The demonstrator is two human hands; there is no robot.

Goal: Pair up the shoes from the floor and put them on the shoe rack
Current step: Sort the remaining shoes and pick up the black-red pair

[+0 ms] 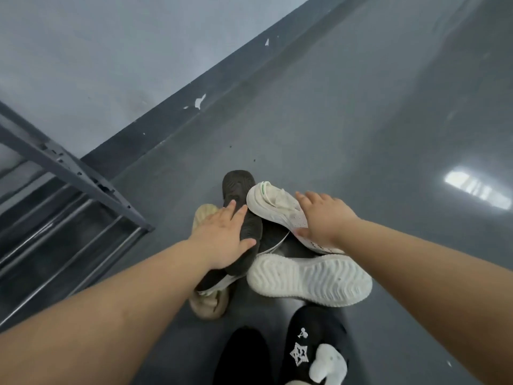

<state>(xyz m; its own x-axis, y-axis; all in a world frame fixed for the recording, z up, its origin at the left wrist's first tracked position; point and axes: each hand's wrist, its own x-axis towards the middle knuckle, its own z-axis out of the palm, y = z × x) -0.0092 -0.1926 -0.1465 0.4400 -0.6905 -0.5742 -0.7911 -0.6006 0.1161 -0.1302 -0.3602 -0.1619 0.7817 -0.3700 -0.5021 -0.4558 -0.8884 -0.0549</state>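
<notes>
A heap of shoes lies on the grey floor in front of me. My left hand [222, 237] rests with straight fingers on a dark shoe [241, 195] that lies sole up. Under it sits a beige shoe [206, 301]. My right hand [323, 218] lies over a white sneaker [273, 204] with a green trim, fingers spread across its upper. A second white-soled shoe [308, 276] lies on its side just in front of that. The shoe rack [69, 168], a dark metal frame with thin bars, stands at the left.
My feet in black slippers [313, 337] with a white star and a white plush figure stand at the bottom edge. A grey wall with a dark baseboard [194, 87] runs diagonally behind. Bare floor stretches to the right.
</notes>
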